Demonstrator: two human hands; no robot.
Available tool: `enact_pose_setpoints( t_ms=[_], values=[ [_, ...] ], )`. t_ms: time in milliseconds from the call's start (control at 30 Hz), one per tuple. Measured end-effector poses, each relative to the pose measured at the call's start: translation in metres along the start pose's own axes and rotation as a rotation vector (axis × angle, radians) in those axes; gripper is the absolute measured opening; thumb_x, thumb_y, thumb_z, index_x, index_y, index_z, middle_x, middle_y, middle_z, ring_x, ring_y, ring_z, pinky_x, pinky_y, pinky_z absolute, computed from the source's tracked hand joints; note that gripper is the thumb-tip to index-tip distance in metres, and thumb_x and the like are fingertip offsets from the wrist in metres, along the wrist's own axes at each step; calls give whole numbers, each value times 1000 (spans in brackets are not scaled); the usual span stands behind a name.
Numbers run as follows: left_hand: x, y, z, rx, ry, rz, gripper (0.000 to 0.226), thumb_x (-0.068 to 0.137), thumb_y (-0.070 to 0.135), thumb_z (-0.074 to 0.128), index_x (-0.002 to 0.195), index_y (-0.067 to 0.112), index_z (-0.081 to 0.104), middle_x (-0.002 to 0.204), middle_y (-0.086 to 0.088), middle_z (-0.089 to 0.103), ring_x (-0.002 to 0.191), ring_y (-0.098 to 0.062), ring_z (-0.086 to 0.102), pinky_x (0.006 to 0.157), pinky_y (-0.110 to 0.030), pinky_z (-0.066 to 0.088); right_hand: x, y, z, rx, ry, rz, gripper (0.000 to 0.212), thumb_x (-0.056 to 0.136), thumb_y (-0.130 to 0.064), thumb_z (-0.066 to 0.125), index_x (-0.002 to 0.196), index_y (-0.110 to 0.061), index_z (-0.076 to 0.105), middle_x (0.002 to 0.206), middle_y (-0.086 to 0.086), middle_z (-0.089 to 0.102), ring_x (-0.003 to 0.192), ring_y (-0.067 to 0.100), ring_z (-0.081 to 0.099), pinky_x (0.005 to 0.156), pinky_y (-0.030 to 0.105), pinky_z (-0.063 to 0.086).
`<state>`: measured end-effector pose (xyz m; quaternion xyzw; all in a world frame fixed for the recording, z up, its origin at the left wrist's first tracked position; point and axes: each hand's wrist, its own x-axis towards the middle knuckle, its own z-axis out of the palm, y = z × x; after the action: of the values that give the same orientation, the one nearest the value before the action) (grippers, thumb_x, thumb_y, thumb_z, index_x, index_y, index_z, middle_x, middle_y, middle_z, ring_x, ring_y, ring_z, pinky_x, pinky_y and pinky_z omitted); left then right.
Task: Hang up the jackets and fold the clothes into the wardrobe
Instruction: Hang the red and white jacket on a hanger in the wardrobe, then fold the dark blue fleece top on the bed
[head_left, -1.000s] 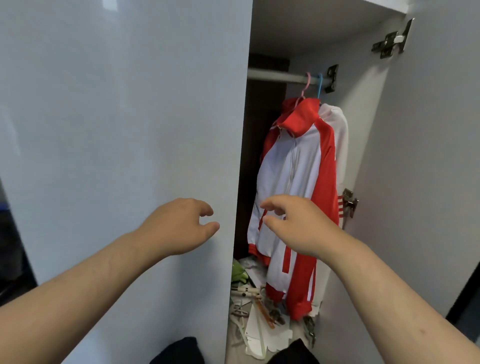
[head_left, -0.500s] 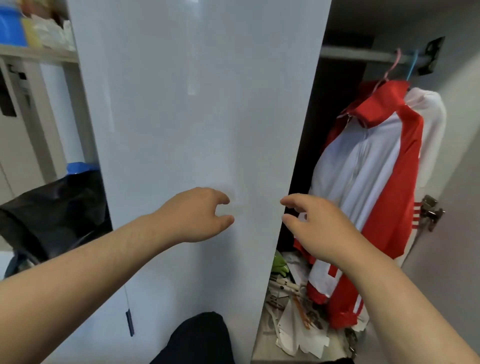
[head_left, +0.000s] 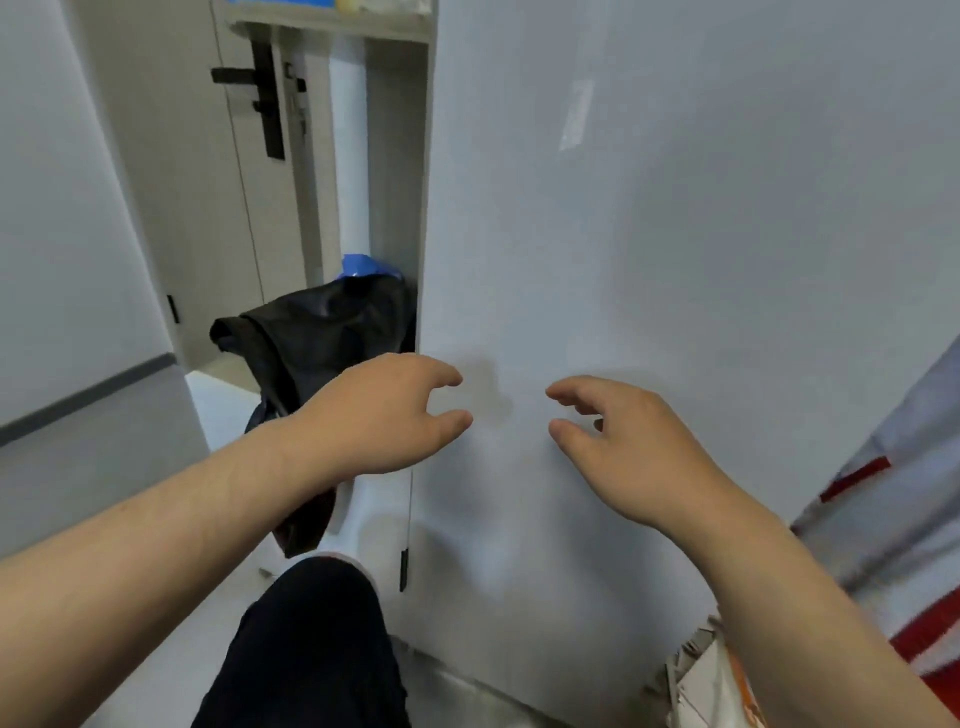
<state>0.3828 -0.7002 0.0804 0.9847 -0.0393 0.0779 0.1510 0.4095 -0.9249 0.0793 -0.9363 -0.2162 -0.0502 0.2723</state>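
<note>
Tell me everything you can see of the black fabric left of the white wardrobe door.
The black fabric looks thin and slightly shiny. It is crumpled, draped over something hidden, and hangs down low. It sits just left of the white wardrobe door, with a blue thing poking up behind its top. The left hand and its forearm cross in front of its middle; whether they touch it is unclear.

Wardrobe door (head_left: 701, 260) smooth, faintly glossy; left of it, black garment (head_left: 322, 332) slick, shiny cloth; door handle (head_left: 260, 88) matt black

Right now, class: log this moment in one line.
left hand: open, empty | right hand: open, empty | wardrobe door: ahead | red-white jacket: far right
</note>
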Motion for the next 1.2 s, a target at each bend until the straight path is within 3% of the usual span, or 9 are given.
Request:
enact_pose_setpoints(
  t_ms=[200,267,400,500,633,800,1067,1200],
  values=[
    [-16,-84,-12,-34,12,-203,34,92,46,55,115,24,67,108,8,68,96,-12,63,78,-32,52,52,-53,59,22,-159,-154,38,100,-32,52,139,-34,53,138,-17,53,126,5,49,106,22,39],
    [-24,-107,-13,-47,30,-272,31,92,44,57,112,24,67,105,9,68,98,-15,62,75,-30,49,67,-69,79,42,-201,-197,39,100,-31,53,139,-33,53,138,-17,54,123,5,50,102,20,39],
    [-44,-149,-12,-41,36,-422,36,95,42,55,122,20,65,122,2,67,114,-19,59,93,-35,49,94,-102,118,63,-284,-294,37,100,-28,54,137,-31,55,133,-17,57,115,2,52,94,18,40],
    [-63,-179,-12,-28,49,-522,48,95,47,53,139,26,54,142,9,55,131,-13,49,104,-30,40,108,-126,145,66,-338,-366,32,99,-27,54,131,-29,58,126,-13,60,117,8,54,96,24,45],
    [-86,-211,-12,-1,71,-634,52,96,49,52,142,26,50,144,9,53,132,-13,50,105,-31,40,125,-150,178,37,-409,-447,39,100,-29,54,139,-30,53,138,-16,55,129,6,47,104,21,36],
    [-109,-247,-9,35,72,-732,52,96,50,51,142,27,50,144,8,53,130,-15,51,105,-33,43,148,-175,220,28,-478,-498,40,99,-30,54,139,-31,53,140,-15,54,130,7,47,108,26,38],
    [-118,-317,-2,31,71,-826,52,96,51,50,142,27,50,145,8,52,130,-13,51,107,-31,41,192,-217,284,28,-563,-565,39,101,-33,51,140,-31,51,140,-16,53,128,5,46,102,22,37],
    [-105,-363,13,-11,86,-872,51,95,50,51,142,28,50,145,10,52,131,-12,50,105,-28,39,227,-232,324,31,-590,-564,40,101,-32,51,141,-32,50,142,-18,50,130,1,43,93,13,28]
  ],
)
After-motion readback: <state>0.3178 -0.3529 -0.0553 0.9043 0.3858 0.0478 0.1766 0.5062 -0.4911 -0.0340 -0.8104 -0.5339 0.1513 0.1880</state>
